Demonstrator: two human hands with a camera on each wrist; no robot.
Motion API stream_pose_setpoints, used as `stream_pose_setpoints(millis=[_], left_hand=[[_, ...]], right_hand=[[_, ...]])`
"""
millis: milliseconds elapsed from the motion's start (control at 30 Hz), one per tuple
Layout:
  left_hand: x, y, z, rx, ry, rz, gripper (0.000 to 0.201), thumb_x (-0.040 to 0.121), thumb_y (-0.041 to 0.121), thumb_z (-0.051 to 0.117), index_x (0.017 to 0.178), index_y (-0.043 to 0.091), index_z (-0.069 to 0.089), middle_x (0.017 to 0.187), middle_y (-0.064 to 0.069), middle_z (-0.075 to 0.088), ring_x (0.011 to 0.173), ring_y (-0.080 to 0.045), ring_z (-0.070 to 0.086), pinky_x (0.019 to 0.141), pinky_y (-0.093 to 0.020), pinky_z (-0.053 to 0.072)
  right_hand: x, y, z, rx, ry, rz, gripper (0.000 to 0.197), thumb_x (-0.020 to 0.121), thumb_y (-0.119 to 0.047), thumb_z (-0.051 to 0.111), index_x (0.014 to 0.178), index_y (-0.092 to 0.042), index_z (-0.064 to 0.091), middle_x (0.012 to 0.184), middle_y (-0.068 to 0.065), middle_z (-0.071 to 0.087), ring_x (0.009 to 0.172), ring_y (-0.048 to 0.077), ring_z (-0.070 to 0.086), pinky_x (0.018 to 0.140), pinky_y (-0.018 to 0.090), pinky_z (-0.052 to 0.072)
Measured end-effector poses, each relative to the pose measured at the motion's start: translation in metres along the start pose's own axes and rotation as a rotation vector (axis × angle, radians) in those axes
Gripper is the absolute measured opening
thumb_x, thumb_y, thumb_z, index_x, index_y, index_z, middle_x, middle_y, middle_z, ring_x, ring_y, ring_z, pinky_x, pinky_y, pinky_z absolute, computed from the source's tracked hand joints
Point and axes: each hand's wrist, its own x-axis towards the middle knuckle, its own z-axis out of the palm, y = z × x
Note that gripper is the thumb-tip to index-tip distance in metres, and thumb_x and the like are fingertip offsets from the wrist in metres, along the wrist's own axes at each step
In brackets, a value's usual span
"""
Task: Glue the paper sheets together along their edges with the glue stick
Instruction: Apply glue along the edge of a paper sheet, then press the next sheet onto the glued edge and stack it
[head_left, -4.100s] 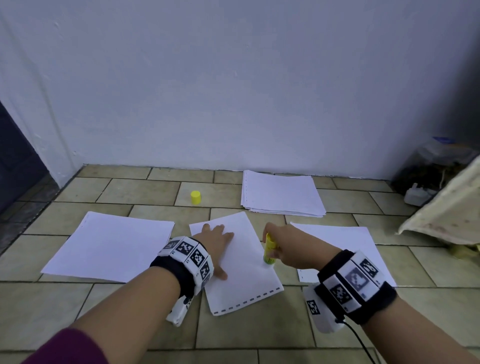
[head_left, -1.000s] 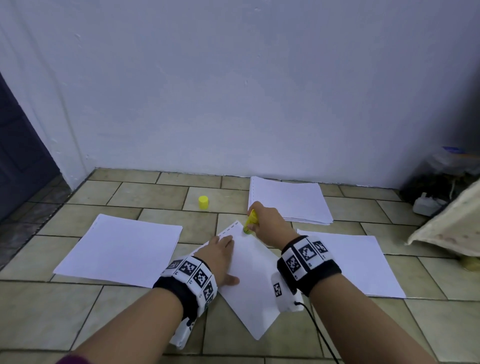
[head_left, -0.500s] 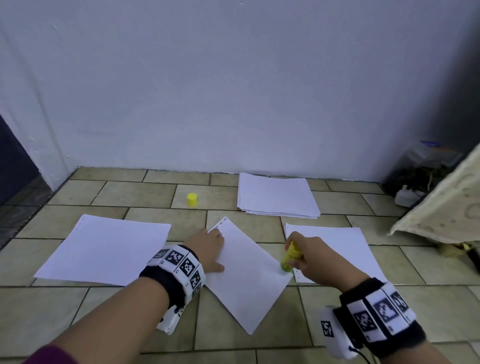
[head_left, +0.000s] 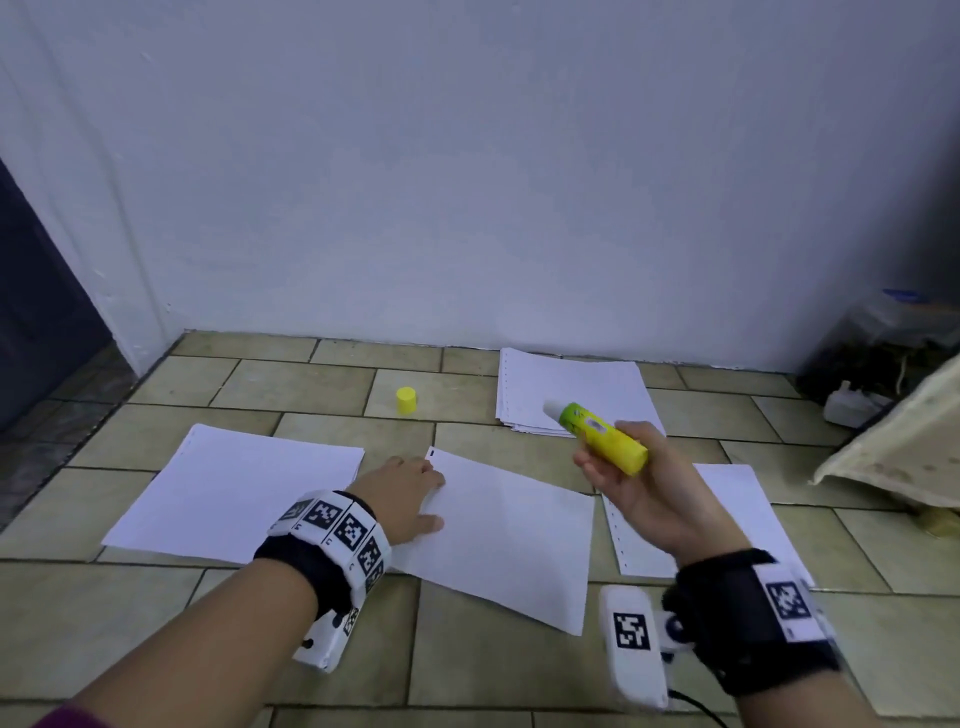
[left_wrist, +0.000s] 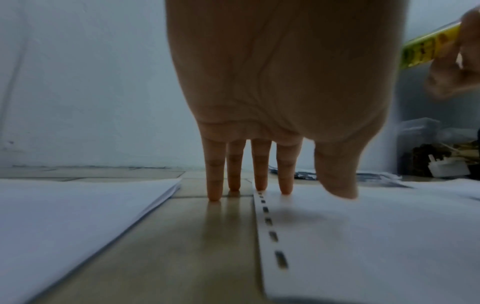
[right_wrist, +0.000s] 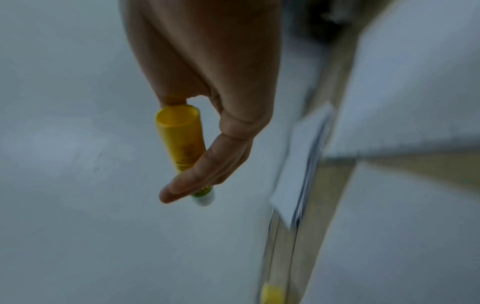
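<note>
Tiled beige floor (head_left: 322, 613) below a white wall: a white punched-edge paper sheet (head_left: 511, 540) is pinned flat mid-floor by straight left hand (head_left: 402, 501) fingers (left_wrist: 285, 172). An uncapped yellow-green glue stick (head_left: 597, 436) is held raised in curled right hand (head_left: 654, 499) fingers, above the sheet's right edge.

Right hand (head_left: 662, 499) with uncapped glue stick (head_left: 597, 430) above the sheets; left hand (head_left: 402, 499) flat on middle sheet (head_left: 509, 545).

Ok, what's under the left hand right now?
The left hand rests flat on the left edge of the middle sheet. In the wrist view two fingers touch bare tile and two the sheet's punched margin. What lies beneath the sheet is covered.
</note>
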Motion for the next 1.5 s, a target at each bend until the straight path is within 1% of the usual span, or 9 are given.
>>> stream_pose_setpoints(millis=[67,133,200,267,500,933,1200,1367,1500], left_hand=[[0.000,-0.004,-0.003,0.014,-0.049,0.011,0.071,0.095,0.037,0.055,0.153,0.020,0.018,0.160,-0.001,0.010,0.146,-0.022,0.012,0.116,-0.034,0.018],[0.001,-0.005,-0.002,0.019,-0.044,0.014,0.080,0.091,0.038,0.061,0.153,0.015,0.015,0.160,-0.001,0.010,0.145,-0.022,0.013,0.116,-0.033,0.018],[0.001,-0.003,0.004,0.006,0.011,0.006,0.082,0.088,0.044,0.063,0.150,0.011,0.020,0.157,-0.002,0.015,0.141,-0.023,0.018,0.114,-0.036,0.026],[0.002,0.000,0.010,-0.009,0.052,-0.008,0.082,0.086,0.049,0.062,0.147,0.010,0.024,0.154,-0.002,0.020,0.137,-0.024,0.023,0.110,-0.038,0.032],[0.005,-0.005,0.012,-0.061,0.096,-0.019,0.083,0.080,0.054,0.066,0.143,0.014,0.030,0.150,0.001,0.025,0.133,-0.022,0.025,0.106,-0.042,0.037],[0.005,-0.006,0.015,-0.076,0.104,-0.024,0.088,0.080,0.055,0.066,0.146,0.016,0.025,0.151,0.003,0.023,0.134,-0.020,0.024,0.108,-0.040,0.035],[0.006,-0.007,0.013,-0.107,0.103,-0.023,0.091,0.079,0.054,0.068,0.148,0.018,0.022,0.150,0.005,0.025,0.134,-0.019,0.024,0.110,-0.031,0.029],[0.005,-0.008,0.011,-0.168,0.096,-0.024,0.084,0.075,0.050,0.073,0.139,0.024,0.026,0.142,0.004,0.032,0.126,-0.017,0.030,0.103,-0.033,0.036],[0.006,-0.009,0.013,-0.108,0.077,-0.001,0.086,0.074,0.057,0.072,0.140,0.023,0.030,0.143,0.006,0.028,0.129,-0.016,0.028,0.106,-0.032,0.035]], right_hand=[[0.014,0.013,0.008,0.109,-0.162,0.084,0.040,0.064,-0.028,0.084,0.091,-0.001,0.072,0.082,0.012,0.067,0.062,0.019,0.065,0.058,0.025,0.056],[0.029,0.027,0.019,-0.032,-0.192,0.020,0.026,0.079,-0.028,0.068,0.095,-0.007,0.069,0.088,0.006,0.067,0.065,0.014,0.063,0.060,0.023,0.053],[0.051,0.040,0.035,-0.365,-0.106,-0.125,0.006,0.086,-0.010,0.063,0.092,-0.011,0.062,0.086,0.004,0.066,0.069,0.014,0.064,0.062,0.021,0.050],[0.079,0.050,0.045,-0.722,-0.007,-0.286,0.021,0.079,0.000,0.071,0.088,-0.013,0.058,0.084,0.003,0.067,0.073,0.017,0.063,0.064,0.025,0.047],[0.142,0.062,0.074,-1.283,0.130,-0.484,0.038,0.075,-0.007,0.073,0.110,-0.005,0.059,0.104,0.011,0.067,0.096,0.026,0.062,0.080,0.030,0.048],[0.138,0.059,0.075,-1.392,0.074,-0.323,0.069,0.070,-0.021,0.083,0.130,-0.011,0.051,0.119,0.007,0.061,0.109,0.021,0.058,0.092,0.029,0.046],[0.050,-0.003,-0.038,-1.508,0.318,-0.299,0.043,0.083,-0.023,0.072,0.121,-0.010,0.059,0.124,0.004,0.061,0.110,0.017,0.056,0.087,0.021,0.039],[0.020,-0.006,-0.091,-1.790,0.278,0.113,0.090,0.074,-0.048,0.076,0.144,-0.012,0.031,0.145,0.004,0.041,0.131,0.020,0.041,0.105,0.029,0.033],[0.012,0.000,-0.098,-1.835,0.205,0.105,0.107,0.062,-0.047,0.084,0.145,-0.013,0.026,0.146,-0.001,0.037,0.133,0.017,0.037,0.108,0.030,0.032]])
